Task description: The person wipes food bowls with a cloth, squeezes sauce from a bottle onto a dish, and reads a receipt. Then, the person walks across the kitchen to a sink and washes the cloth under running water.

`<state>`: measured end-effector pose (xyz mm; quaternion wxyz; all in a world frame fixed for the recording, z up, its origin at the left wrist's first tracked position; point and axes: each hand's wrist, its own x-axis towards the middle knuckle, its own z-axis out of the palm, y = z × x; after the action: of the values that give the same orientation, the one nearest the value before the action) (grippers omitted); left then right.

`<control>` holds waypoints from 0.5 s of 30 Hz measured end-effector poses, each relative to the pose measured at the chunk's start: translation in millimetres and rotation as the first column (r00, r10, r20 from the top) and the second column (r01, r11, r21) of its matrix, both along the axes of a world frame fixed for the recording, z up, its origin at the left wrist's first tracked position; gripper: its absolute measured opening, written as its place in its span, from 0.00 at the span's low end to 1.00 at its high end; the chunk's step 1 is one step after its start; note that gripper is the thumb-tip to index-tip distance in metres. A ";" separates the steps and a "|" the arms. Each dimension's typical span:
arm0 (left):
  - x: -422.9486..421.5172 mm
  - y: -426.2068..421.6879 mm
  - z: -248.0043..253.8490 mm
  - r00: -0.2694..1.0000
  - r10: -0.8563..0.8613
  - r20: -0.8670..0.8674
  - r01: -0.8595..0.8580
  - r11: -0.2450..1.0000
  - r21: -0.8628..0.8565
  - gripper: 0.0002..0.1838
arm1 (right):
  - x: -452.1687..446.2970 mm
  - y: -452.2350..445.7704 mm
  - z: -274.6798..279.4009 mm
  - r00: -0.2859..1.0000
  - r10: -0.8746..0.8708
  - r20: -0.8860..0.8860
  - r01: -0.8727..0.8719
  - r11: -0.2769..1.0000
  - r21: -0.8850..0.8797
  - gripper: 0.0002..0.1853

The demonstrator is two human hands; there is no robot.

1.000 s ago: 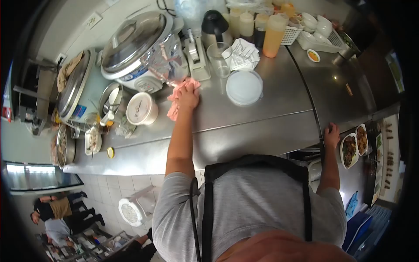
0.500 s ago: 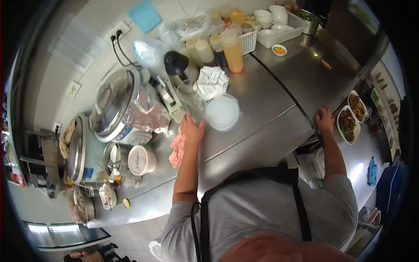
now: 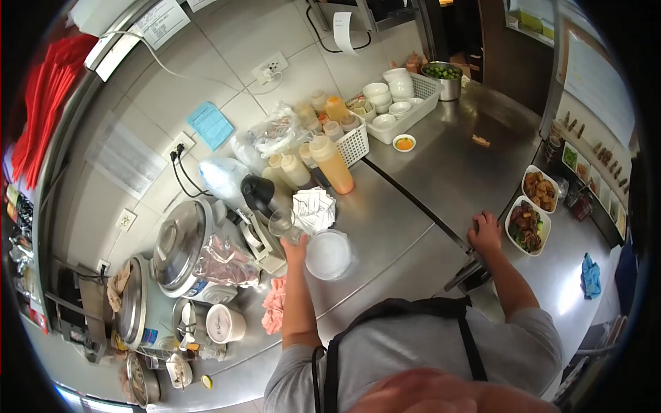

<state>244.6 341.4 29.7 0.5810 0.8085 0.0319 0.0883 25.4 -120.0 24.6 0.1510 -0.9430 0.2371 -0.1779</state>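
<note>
My left hand (image 3: 295, 248) is wrapped round the lower part of a clear plastic cup (image 3: 281, 221), between the tape dispenser (image 3: 261, 248) and a round translucent lidded container (image 3: 328, 254). A crumpled pink cloth (image 3: 274, 306) lies on the steel counter (image 3: 385, 234) beside my left forearm. My right hand (image 3: 485, 233) rests on the counter's edge with its fingers apart, holding nothing. Two white bowls of food, one with meat and greens (image 3: 528, 227) and one with browned pieces (image 3: 540, 191), stand just right of it.
Rice cookers (image 3: 180, 251) and a white tub (image 3: 225, 323) stand at the left. Behind are a black-lidded jug (image 3: 259, 196), folded papers (image 3: 315, 209), sauce bottles (image 3: 330, 164), a basket of white bowls (image 3: 420, 113) and a pot of greens (image 3: 442, 79).
My left hand has left the pink cloth, moved up to the clear cup and closed round it. My right hand stays near the counter's edge. The camera view has shifted, showing more wall.
</note>
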 end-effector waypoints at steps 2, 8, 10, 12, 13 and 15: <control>0.3 -1.9 0.8 1.000 -0.029 0.002 0.029 1.000 -0.010 0.46 | -0.4 -3.4 -5.5 1.000 0.014 0.020 -0.014 1.000 -0.004 0.17; -38.3 -40.4 78.9 0.911 0.412 0.024 -0.304 0.630 0.715 0.48 | 0.7 -13.5 -21.1 0.995 0.063 0.081 -0.063 0.998 -0.010 0.20; -46.1 -52.0 137.1 0.984 0.177 -0.005 -0.102 0.590 0.801 0.43 | -0.1 -13.3 -16.6 0.994 0.076 0.076 -0.076 0.997 0.002 0.19; -68.7 -86.0 207.2 0.986 -0.107 0.127 -0.049 0.541 0.840 0.32 | -1.4 -14.9 -18.2 0.993 0.077 0.087 -0.077 0.997 -0.003 0.19; -95.5 -113.6 252.4 0.956 -0.232 0.179 -0.024 0.548 0.836 0.29 | -1.1 -15.7 -22.1 0.992 0.076 0.103 -0.076 0.997 -0.011 0.19; -150.7 -165.3 321.9 0.827 -0.442 0.348 -0.145 0.431 0.890 0.27 | -1.7 -17.1 -23.2 0.991 0.083 0.103 -0.085 0.996 0.015 0.20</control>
<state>93.8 176.1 351.6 0.0566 0.9290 -0.2582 0.2589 23.7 -137.1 1.4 0.1794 -0.9404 0.1907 -0.2171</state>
